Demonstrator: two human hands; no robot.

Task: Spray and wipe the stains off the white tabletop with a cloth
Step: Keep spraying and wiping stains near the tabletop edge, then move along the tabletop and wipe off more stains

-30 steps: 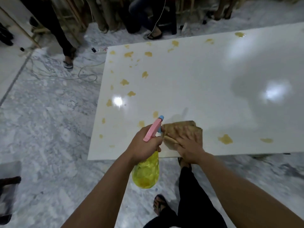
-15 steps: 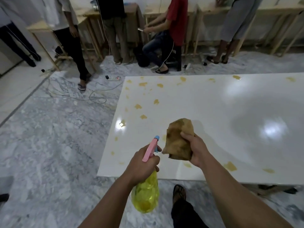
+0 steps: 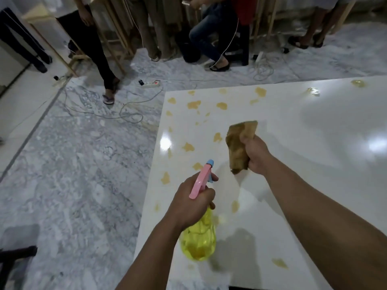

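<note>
The glossy white tabletop fills the right half of the view. Several yellow-brown stains dot its left and far-left part, with a few near me. My left hand grips a yellow spray bottle by its pink trigger head, nozzle pointing away over the table's left side. My right hand holds a crumpled brown cloth raised above the tabletop, apart from the surface.
Grey marble floor lies left of the table, with cables and a power strip on it. Several people stand or sit by wooden frames at the back. A dark object sits at the lower left.
My right hand lifted the cloth off the table's near edge and carried it farther over the top. Both hands and the bottle now reach over the table; the view shifted closer.
</note>
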